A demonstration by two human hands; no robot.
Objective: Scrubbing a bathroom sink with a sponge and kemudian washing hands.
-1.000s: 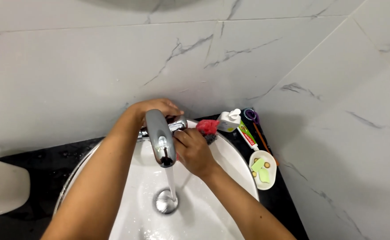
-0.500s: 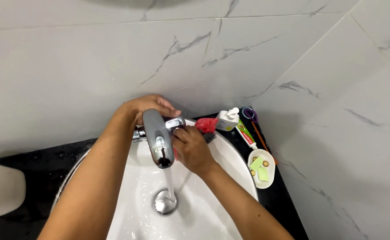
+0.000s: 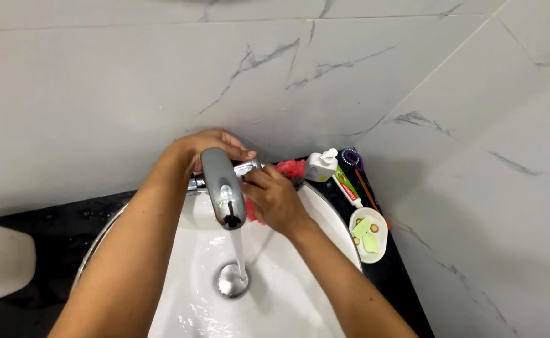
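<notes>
Since half second ago, right hand (image 3: 276,199) shifted slightly nearer curved chrome tap (image 3: 223,186), fingers closed around red scrubbing cloth (image 3: 292,168) just right of tap. Left hand (image 3: 212,145) cupped over tap base behind spout. Water runs into white oval basin (image 3: 325,216).

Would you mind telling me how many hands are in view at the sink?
2. The left hand is behind the chrome tap, at its base. The right hand is just right of the tap, above the white basin, against something red. None seem hidden.
</notes>
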